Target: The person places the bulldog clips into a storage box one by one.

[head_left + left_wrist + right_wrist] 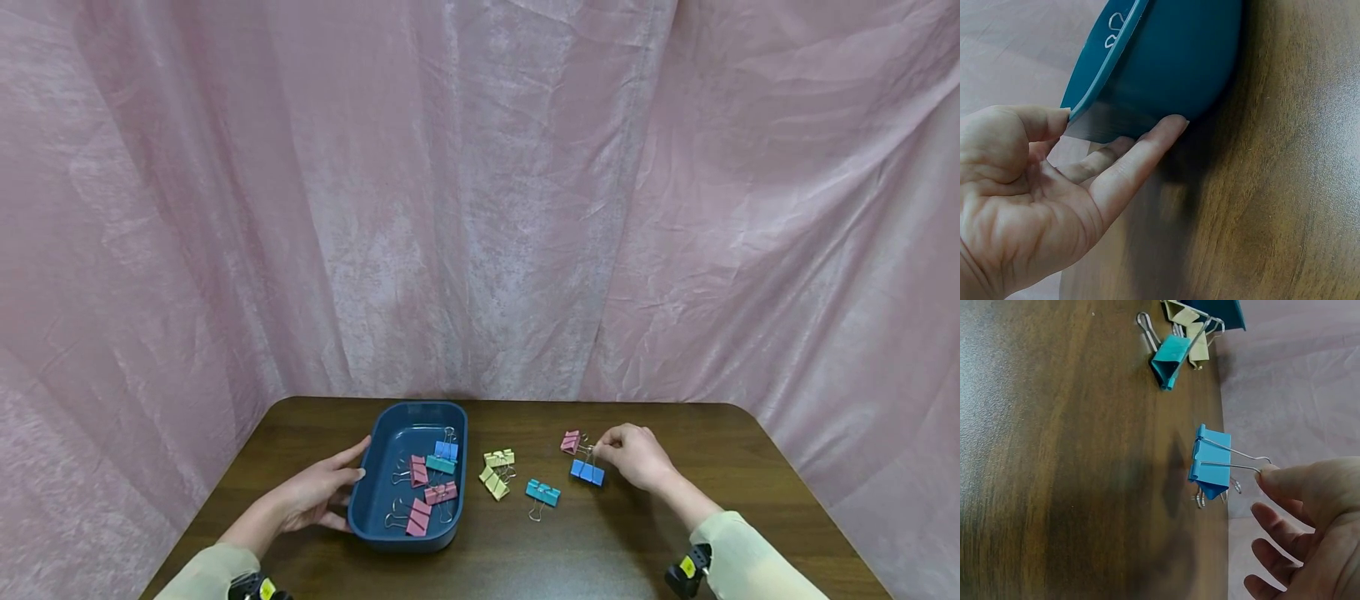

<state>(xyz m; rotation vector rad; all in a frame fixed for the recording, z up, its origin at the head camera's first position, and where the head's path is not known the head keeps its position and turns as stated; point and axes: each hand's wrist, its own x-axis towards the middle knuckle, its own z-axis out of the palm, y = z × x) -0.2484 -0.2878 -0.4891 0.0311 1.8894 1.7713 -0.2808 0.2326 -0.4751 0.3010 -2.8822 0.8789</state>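
Observation:
My left hand [318,493] holds the near-left side of a dark blue plastic box [358,521]. In the left wrist view its thumb lies at the rim and its other fingers against the outer wall. My right hand [636,454] pinches the wire handle of a blue binder clip [587,472] between thumb and fingertip, as the right wrist view shows; the clip body [1215,453] hangs from that handle. A pink binder clip [571,442] lies just beyond it. Inside the box are several clips, among them a pink one [419,517] and a blue one [446,451].
Between the box and my right hand, two yellow binder clips [495,482] lie together on the wooden table [540,554]. A teal binder clip [542,492] lies to their right, nearer me. A pink curtain [480,208] hangs behind the table.

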